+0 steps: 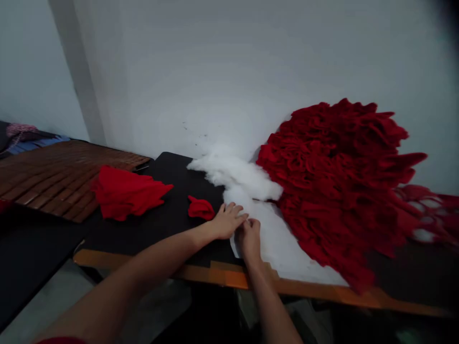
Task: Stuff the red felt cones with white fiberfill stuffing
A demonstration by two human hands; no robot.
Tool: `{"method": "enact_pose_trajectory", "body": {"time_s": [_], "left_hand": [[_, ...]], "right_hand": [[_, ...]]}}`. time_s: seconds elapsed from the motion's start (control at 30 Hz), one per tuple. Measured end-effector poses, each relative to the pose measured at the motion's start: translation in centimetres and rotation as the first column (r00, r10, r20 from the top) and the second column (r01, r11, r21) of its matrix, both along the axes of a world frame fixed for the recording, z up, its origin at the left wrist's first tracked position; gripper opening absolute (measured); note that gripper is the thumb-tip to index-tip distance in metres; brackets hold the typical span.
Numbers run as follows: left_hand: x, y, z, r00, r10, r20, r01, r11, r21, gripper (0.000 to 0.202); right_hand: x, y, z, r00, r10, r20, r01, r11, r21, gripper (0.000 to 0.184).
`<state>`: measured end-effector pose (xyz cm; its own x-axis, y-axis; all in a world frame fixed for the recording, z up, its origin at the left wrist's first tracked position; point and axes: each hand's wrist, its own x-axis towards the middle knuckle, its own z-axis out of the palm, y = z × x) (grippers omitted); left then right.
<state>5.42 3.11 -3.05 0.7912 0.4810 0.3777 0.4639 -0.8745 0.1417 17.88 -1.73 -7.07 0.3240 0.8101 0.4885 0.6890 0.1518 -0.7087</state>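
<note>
My left hand and my right hand meet at the edge of a flat white batting sheet, on the black tabletop. The right fingers pinch that edge. The left fingers curl against the right hand, and I cannot tell whether they grip. Fluffy white stuffing lies above the sheet. Just left of my left hand sits a small red fabric scrap. A large ruffled red fabric mass partly overlaps the sheet on the right.
A folded red cloth lies on the table's left side, beside a slatted wooden mat. An orange table edge runs along the near side. A pale wall rises behind the table.
</note>
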Motion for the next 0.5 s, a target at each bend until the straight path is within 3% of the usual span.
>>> {"method": "enact_pose_trajectory", "body": {"time_s": [0.1,0.23,0.33,0.4,0.47,0.5], "left_hand": [[2.6,1.1,-1.5,1.000,0.011,0.017,-0.011,1.000,-0.022,0.035],[4.1,2.0,-2.2,0.999,-0.023,0.022,0.022,0.999,0.031,0.021],[4.6,2.4,-2.3,0.999,-0.033,0.035,0.033,0.999,0.004,0.021],[4.8,2.5,-2.3,0.999,-0.016,0.041,0.017,0.999,-0.027,0.020],[4.4,2.4,-1.9,0.999,0.005,0.035,-0.003,0.999,-0.042,0.022],[3.9,2.2,-1.5,0.999,0.013,0.038,-0.011,0.999,-0.048,0.027]], "right_hand": [[1.3,-0.5,0.3,0.999,-0.038,0.029,0.039,0.999,-0.029,0.023],[2.9,-1.3,0.6,0.995,-0.097,0.009,0.098,0.994,-0.052,0.025],[3.1,-2.3,1.8,0.975,-0.162,-0.152,0.149,0.984,-0.093,0.028],[3.0,-3.1,3.5,0.885,-0.151,-0.440,0.153,0.988,-0.030,0.027],[2.8,-4.1,5.7,0.715,0.000,-0.699,0.165,0.972,0.169,0.026],[2.8,-4.6,6.7,0.653,0.096,-0.752,0.171,0.948,0.269,0.026]]}}
